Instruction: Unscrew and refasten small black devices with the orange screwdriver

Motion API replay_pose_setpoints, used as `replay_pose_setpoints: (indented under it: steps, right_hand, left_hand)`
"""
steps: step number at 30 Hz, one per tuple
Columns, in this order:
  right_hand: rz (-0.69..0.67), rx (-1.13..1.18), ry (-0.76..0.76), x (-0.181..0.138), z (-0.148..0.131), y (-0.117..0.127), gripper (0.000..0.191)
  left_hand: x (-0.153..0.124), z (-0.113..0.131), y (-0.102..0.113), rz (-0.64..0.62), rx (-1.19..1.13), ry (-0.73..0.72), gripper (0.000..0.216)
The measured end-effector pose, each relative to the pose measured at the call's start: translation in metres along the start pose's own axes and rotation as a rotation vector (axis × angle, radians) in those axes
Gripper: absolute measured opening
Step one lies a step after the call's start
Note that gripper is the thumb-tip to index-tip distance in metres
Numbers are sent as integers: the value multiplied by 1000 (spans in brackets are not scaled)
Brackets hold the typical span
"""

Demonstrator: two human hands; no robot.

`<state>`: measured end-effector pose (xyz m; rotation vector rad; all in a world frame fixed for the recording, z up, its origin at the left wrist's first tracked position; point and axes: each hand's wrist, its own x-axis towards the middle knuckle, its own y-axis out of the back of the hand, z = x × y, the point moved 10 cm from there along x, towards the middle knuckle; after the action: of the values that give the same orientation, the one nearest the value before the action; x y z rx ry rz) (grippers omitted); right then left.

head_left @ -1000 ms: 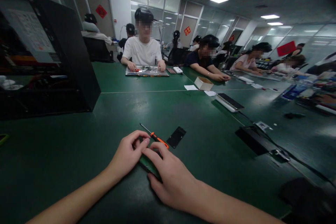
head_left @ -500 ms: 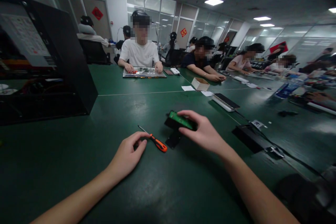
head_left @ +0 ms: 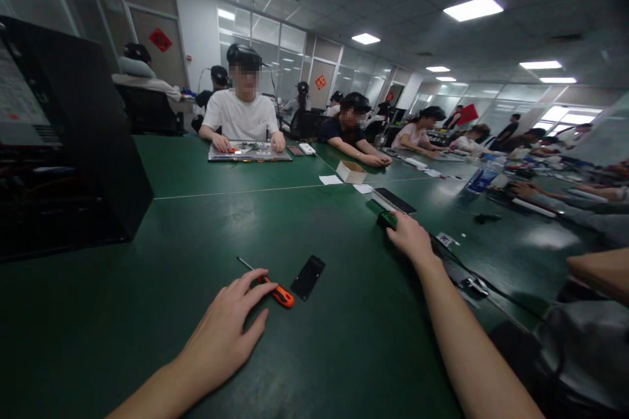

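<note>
My left hand (head_left: 234, 317) rests with its fingers spread on the green table, the fingertips at the handle of an orange and black screwdriver (head_left: 282, 296). Its thin metal shaft points away to the left. Just right of the handle lies a flat black rectangular plate (head_left: 308, 277). Farther off to the right, my right hand (head_left: 410, 236) grips a black piece with a green circuit board (head_left: 388, 218), close behind a white and black device (head_left: 393, 200). Most of the held piece is hidden under the fingers.
A black computer case (head_left: 93, 144) stands at the left. Ahead are a small open box (head_left: 352, 172) and white paper slips (head_left: 330, 180). A black cable (head_left: 511, 298) runs along the right. Across the table, a person in a white shirt (head_left: 240, 114) handles a flat panel (head_left: 249, 151).
My right hand has carried the circuit-board piece away to the right, uncovering the black plate. The fingers of my left hand have spread over the screwdriver. The view has turned slightly right.
</note>
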<state>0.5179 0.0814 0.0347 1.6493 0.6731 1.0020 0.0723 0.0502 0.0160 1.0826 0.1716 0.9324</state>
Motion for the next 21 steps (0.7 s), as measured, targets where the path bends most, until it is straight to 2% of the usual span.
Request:
replay_pose_setpoints:
  steps: [5,8,10,13,16,18,21]
  right_hand:
    - [-51,-17,-25,-1,-1,-4,40]
    - [-13,35,39,-8,-24,8,44]
    - [-11,110,191,-19,-60,15,47]
    - [-130,248,536,-54,-132,15,47]
    - [-310,352,836,-103,-194,9,72]
    - [-437,451,1002,-134,-222,7,85]
    - [-526,536,1105,-157,-238,9,73]
  left_hand:
    - [-3,0,-3,12,44,-39,45]
    - [-4,4,-6,-5,73,-72,50]
    - [-5,9,-8,-29,93,-100,52]
    - [-6,13,-8,-35,105,-128,51]
    - [-5,11,-6,-14,107,-125,48]
    - [-5,10,-7,-16,106,-116,46]
    - [-4,10,-8,-28,83,-112,45]
